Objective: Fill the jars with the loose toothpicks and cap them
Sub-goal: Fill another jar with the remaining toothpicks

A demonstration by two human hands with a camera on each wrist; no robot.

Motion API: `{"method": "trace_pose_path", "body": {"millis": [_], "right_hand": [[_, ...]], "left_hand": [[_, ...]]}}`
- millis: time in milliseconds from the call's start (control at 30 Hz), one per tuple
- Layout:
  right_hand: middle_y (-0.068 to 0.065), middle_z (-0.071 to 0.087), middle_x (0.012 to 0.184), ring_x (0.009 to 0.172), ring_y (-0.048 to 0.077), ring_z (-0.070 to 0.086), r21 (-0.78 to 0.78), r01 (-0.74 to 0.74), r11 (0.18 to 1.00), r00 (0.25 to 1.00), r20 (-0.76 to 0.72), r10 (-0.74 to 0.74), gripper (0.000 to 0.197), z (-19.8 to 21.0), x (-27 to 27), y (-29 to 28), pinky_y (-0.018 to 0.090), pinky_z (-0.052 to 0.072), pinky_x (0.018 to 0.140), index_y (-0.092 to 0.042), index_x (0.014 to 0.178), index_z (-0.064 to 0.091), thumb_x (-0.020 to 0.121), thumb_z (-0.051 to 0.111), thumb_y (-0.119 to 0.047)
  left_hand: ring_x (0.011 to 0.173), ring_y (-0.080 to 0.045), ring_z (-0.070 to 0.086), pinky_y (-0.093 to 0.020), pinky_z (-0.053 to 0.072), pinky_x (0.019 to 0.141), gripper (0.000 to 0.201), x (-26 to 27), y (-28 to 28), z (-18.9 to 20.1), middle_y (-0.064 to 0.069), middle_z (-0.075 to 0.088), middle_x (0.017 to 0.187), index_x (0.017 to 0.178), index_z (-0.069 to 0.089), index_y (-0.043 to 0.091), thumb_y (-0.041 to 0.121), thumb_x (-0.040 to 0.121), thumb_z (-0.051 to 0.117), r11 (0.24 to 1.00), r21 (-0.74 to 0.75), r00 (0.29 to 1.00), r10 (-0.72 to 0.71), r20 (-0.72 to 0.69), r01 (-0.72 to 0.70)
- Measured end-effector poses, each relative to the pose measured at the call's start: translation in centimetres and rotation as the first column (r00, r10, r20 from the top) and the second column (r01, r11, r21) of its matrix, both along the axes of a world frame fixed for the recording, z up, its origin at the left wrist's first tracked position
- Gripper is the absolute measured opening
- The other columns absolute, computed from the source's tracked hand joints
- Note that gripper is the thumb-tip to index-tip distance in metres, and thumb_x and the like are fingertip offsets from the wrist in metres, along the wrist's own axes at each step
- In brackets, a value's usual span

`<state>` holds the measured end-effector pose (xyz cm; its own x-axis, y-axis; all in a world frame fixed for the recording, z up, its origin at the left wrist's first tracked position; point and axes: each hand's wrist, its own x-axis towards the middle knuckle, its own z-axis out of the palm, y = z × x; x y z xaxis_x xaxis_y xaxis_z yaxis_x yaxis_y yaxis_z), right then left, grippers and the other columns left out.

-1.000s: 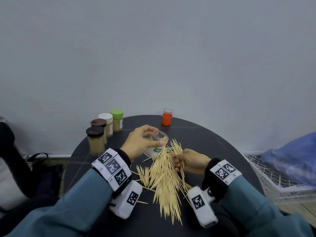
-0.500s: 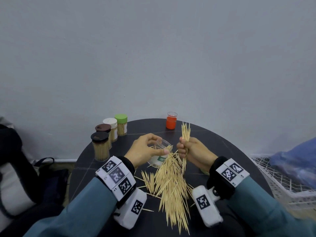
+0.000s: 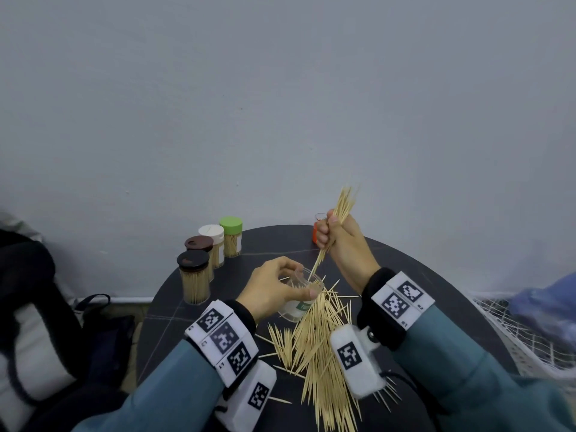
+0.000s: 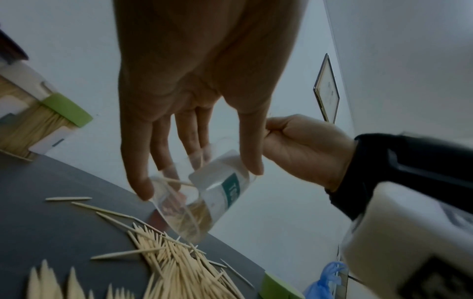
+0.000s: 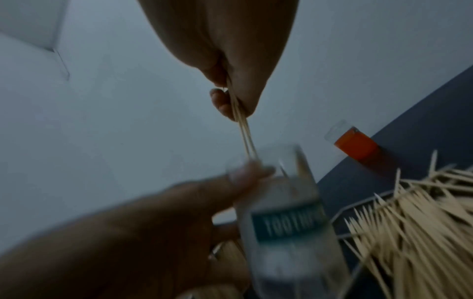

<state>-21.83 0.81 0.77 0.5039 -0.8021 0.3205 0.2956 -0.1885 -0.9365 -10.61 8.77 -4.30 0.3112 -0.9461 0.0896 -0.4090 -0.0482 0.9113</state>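
Note:
My left hand (image 3: 280,288) grips a clear plastic jar (image 3: 300,302) with a white and green label, tilted on the round dark table (image 3: 436,294); the jar (image 4: 217,194) and the jar (image 5: 286,218) also show in both wrist views. My right hand (image 3: 335,235) holds a bundle of toothpicks (image 3: 339,210) above the jar, its lower tips at the jar's mouth. The bundle of toothpicks (image 5: 245,133) hangs from my curled fingers in the right wrist view. A big pile of loose toothpicks (image 3: 321,347) lies in front of the jar.
Several capped jars full of toothpicks stand at the table's left: a black-lidded jar (image 3: 194,275), a brown-lidded jar (image 3: 199,244), a white-lidded jar (image 3: 213,235) and a green-lidded jar (image 3: 231,233). An orange cap (image 3: 315,235) sits behind my right hand. A white wire rack (image 3: 514,344) is to the right.
My right hand picked a bundle of toothpicks off the pile, raised it and brought its lower ends to the jar's mouth. My left hand kept hold of the tilted jar.

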Motion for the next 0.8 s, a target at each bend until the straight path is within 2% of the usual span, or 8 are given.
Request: {"method": "trace_pose_path", "body": {"millis": [167,300,367,433,533,600,700,800], "right_hand": [[0.0,0.063,0.091,0.082,0.005,0.063,-0.07,-0.025,0.997,0.991,-0.131,0.015,0.025,-2.6,0.0,1.6,0.016,0.052,0.069,-0.005,0.11,0.044,0.103,0.024,-0.018],[-0.001,0.063,0.115,0.104,0.006,0.06,-0.008,-0.064,0.998,0.991,-0.114,0.062,0.026,-3.8,-0.4,2.3,0.013,0.049,0.082,-0.018,0.114,0.049,0.103,0.026,-0.02],[-0.004,0.059,0.12,0.103,-0.002,0.055,-0.003,-0.05,0.999,0.986,-0.161,0.049,0.031,-4.0,-0.7,2.5,0.004,0.046,0.076,-0.017,0.116,0.055,0.102,0.028,-0.021],[-0.003,0.057,0.123,0.105,0.001,0.055,0.011,-0.055,0.998,0.983,-0.175,0.056,0.031,-4.3,-0.9,2.4,0.009,0.048,0.078,-0.017,0.118,0.056,0.102,0.03,-0.022],[0.0,0.059,0.122,0.109,0.01,0.057,0.032,-0.059,0.998,0.982,-0.178,0.063,0.027,-4.3,-1.3,2.3,0.017,0.051,0.083,-0.018,0.114,0.055,0.101,0.031,-0.022],[-0.001,0.058,0.124,0.105,0.006,0.057,0.035,-0.055,0.998,0.982,-0.177,0.06,0.024,-4.3,-1.6,2.3,0.012,0.051,0.077,-0.014,0.11,0.052,0.101,0.031,-0.02],[0.0,0.057,0.125,0.101,0.001,0.057,0.018,-0.04,0.999,0.98,-0.194,0.043,0.019,-4.3,-2.1,2.4,0.005,0.047,0.07,-0.015,0.098,0.052,0.1,0.033,-0.015],[0.004,0.058,0.125,0.096,0.0,0.059,0.019,-0.029,0.999,0.98,-0.198,0.032,0.014,-4.5,-2.6,1.9,0.0,0.044,0.065,-0.007,0.101,0.051,0.099,0.037,-0.01]], "left_hand": [[0.097,-0.01,0.062,-0.025,0.049,0.086,0.055,-0.2,0.4,0.5,0.004,0.062,0.112,0.12,0.058,0.016,0.024,0.071,0.081,0.997,-0.077,0.998,-0.017,-0.057,0.013],[0.096,-0.005,0.06,-0.016,0.047,0.078,0.052,-0.2,0.5,0.8,0.005,0.061,0.116,0.122,0.058,0.018,0.023,0.074,0.079,0.993,-0.111,0.998,-0.032,-0.056,0.025],[0.101,-0.008,0.06,-0.02,0.048,0.082,0.055,-0.2,0.5,0.7,0.004,0.06,0.119,0.123,0.058,0.019,0.024,0.073,0.08,0.994,-0.109,0.999,-0.027,-0.041,0.023],[0.103,-0.009,0.059,-0.02,0.048,0.083,0.056,-0.3,0.5,0.6,0.003,0.06,0.122,0.124,0.057,0.02,0.025,0.073,0.079,0.994,-0.105,0.999,-0.028,-0.033,0.024],[0.095,0.003,0.055,-0.012,0.043,0.072,0.055,-0.6,0.5,0.7,0.007,0.057,0.121,0.126,0.056,0.02,0.026,0.075,0.077,0.991,-0.127,0.999,-0.04,-0.017,0.037],[0.092,0.005,0.053,-0.01,0.042,0.069,0.055,-0.8,0.5,0.8,0.007,0.057,0.12,0.126,0.056,0.019,0.027,0.076,0.076,0.99,-0.134,0.999,-0.05,-0.015,0.048],[0.098,-0.002,0.055,-0.012,0.043,0.074,0.057,-1.0,0.4,0.8,0.005,0.057,0.122,0.127,0.056,0.018,0.028,0.075,0.077,0.99,-0.128,0.998,-0.061,-0.014,0.059],[0.101,-0.006,0.057,-0.019,0.049,0.081,0.054,-1.3,0.4,0.8,0.005,0.058,0.12,0.124,0.057,0.02,0.028,0.074,0.077,0.99,-0.116,0.996,-0.082,-0.025,0.079]]}}
